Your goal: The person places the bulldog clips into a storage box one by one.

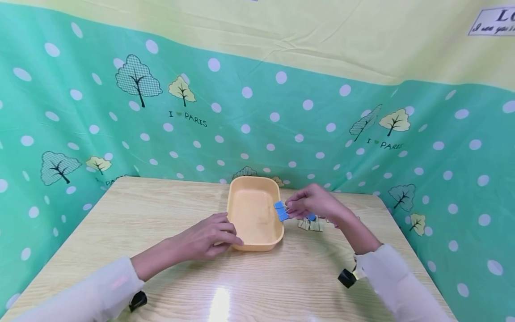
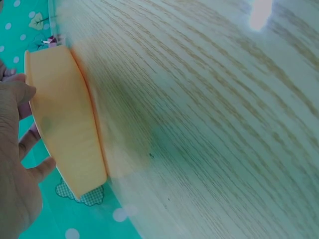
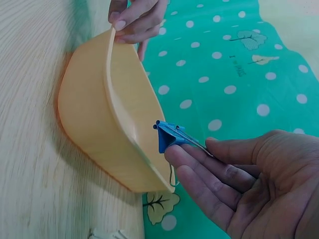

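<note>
A blue binder clip (image 1: 281, 211) is pinched by one wire handle between the thumb and fingers of my right hand (image 1: 316, 202). It is held up at the right rim of a light orange plastic bin (image 1: 257, 247). In the right wrist view the clip (image 3: 168, 135) shows its triangular side and overlaps the bin's opening. At the bin's near left corner my left hand (image 1: 211, 236) grips the rim, with the thumb (image 2: 22, 92) lying over the edge. The bin's floor looks bare in the head view.
Beneath my right hand, pale binder clips (image 1: 310, 225) and another blue clip (image 1: 311, 217) lie on the wooden table (image 1: 169, 210), partly hidden. A green dotted curtain (image 1: 241, 112) hangs right behind the table's back edge and along both sides.
</note>
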Motion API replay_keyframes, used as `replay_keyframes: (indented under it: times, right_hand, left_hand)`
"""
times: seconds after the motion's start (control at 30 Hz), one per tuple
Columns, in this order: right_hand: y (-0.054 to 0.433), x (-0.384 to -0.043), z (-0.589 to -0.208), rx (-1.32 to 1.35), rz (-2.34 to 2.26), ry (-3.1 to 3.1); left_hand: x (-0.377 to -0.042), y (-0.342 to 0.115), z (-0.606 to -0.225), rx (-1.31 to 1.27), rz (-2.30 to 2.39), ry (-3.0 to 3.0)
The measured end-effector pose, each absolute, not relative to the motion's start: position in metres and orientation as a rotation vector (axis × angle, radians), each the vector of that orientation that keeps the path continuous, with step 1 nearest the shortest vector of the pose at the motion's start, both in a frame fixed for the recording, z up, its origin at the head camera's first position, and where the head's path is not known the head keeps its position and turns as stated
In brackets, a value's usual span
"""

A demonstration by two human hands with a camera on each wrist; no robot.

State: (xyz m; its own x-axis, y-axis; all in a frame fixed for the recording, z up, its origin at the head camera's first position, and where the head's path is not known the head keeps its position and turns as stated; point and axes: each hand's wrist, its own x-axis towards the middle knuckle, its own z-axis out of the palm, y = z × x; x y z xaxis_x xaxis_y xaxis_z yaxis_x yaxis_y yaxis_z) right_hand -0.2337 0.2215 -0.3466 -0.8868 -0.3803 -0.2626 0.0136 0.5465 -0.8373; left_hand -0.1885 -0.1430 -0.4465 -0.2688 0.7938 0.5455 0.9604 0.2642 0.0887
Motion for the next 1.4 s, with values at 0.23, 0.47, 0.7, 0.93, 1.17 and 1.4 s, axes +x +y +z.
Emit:
replay_keyframes:
  times: [0.23, 0.47, 0.7, 0.93, 1.17, 1.4]
  right_hand:
    - [0.209, -0.235, -0.343, -0.353, -1.274, 2.357]
    - [0.201, -0.238, -0.342, -0.384, -1.25, 2.367]
    - [0.192, -0.239, -0.343, -0.38, -1.253, 2.353]
    - [0.18, -0.238, -0.343, -0.387, -1.262, 2.332]
    - [0.171, -0.238, -0.343, -0.388, -1.243, 2.338]
    - [0.164, -0.239, -0.346, -0.389, -1.218, 2.336]
  left_hand:
    - [-0.189, -0.142, -0.446, -1.594, -0.585, -2.151]
    - [-0.189, -0.143, -0.445, -1.607, -0.582, -2.161]
    - [-0.189, -0.143, -0.445, -1.601, -0.592, -2.181]
    - [-0.188, -0.143, -0.445, -1.593, -0.581, -2.203]
    - [-0.188, -0.143, -0.444, -1.594, -0.58, -2.201]
    - [-0.19, -0.143, -0.444, -1.6, -0.584, -2.193]
